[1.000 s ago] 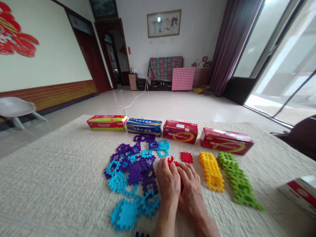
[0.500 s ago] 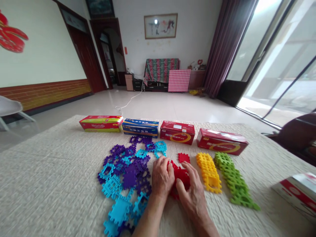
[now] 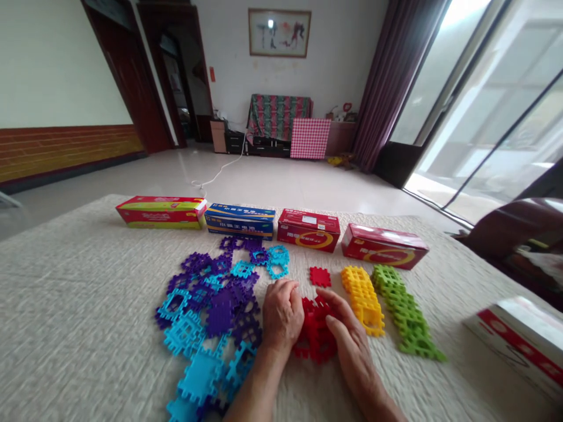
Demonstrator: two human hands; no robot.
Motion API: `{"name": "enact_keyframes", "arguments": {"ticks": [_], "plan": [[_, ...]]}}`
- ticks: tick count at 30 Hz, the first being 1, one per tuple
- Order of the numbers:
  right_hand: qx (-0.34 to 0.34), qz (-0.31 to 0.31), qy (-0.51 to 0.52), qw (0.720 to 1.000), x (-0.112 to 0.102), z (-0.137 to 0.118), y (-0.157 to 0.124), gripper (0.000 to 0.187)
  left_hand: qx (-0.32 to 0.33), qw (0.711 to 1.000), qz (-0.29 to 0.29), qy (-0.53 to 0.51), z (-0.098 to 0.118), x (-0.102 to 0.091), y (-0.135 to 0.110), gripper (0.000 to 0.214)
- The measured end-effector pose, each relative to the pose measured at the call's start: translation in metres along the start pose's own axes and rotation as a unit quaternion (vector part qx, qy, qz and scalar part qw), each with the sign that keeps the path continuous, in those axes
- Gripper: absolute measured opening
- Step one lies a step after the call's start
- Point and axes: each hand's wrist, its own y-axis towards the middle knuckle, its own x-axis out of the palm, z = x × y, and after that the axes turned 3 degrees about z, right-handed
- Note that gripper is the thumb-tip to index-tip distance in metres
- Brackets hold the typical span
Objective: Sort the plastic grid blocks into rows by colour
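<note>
Several red interlocking plastic pieces [image 3: 315, 334] lie in a loose stack on the cloth between my hands. My left hand [image 3: 282, 312] is curled against their left side, its fingertips hidden. From the right, my right hand [image 3: 347, 331] wraps its bent fingers and thumb around the edge of the same pieces. One separate flat red piece [image 3: 319, 276] lies just beyond them. To the right are an overlapping row of yellow pieces [image 3: 363, 299] and a longer green row [image 3: 407, 310]. Left of my hands spreads a mixed pile of purple pieces [image 3: 220, 312] and light-blue pieces [image 3: 201, 373].
Along the far edge stand a red-and-green box [image 3: 162, 212], a blue box [image 3: 240, 221], a red box [image 3: 308, 230] and another red box [image 3: 383, 245]. A white-and-red box [image 3: 523, 334] sits at the right. A textured beige cloth [image 3: 88, 305] covers the surface.
My left hand has closed more, and my right hand has shifted off the top of the red pieces toward their right side, exposing more of them. The view has turned slightly right and downward.
</note>
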Motion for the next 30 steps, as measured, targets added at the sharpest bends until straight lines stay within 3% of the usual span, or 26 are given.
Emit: {"name": "enact_keyframes", "arguments": {"ticks": [3, 5, 9, 13, 17, 20, 26, 30], "plan": [[0.022, -0.003, 0.029, 0.999, 0.000, 0.003, 0.001, 0.042, -0.003, 1.000, -0.014, -0.003, 0.000, -0.002, 0.004, 0.030], [0.034, -0.004, 0.050, 0.998, 0.001, 0.004, 0.002, 0.042, -0.046, 0.999, -0.017, -0.012, 0.001, -0.002, 0.006, 0.028], [0.051, 0.006, 0.084, 0.995, 0.003, 0.003, 0.003, 0.040, -0.126, 0.991, 0.037, -0.026, 0.009, 0.002, 0.005, 0.028], [0.078, 0.021, 0.075, 0.994, 0.004, 0.000, 0.003, 0.033, -0.082, 0.993, 0.077, -0.024, 0.012, 0.006, -0.003, 0.029], [0.098, 0.050, 0.076, 0.991, 0.004, -0.001, 0.005, 0.031, -0.039, 0.998, 0.041, -0.031, 0.005, 0.003, -0.005, 0.028], [0.101, 0.035, 0.089, 0.990, 0.005, -0.001, 0.005, 0.032, -0.011, 0.999, 0.009, -0.038, -0.001, 0.001, -0.003, 0.026], [0.079, 0.060, 0.062, 0.993, 0.006, 0.006, 0.009, 0.034, -0.033, 0.997, 0.036, -0.055, -0.003, 0.003, 0.001, 0.025], [0.046, 0.064, 0.057, 0.995, 0.009, 0.012, 0.013, 0.031, -0.056, 0.996, 0.020, -0.071, -0.002, 0.002, 0.006, 0.024]]}}
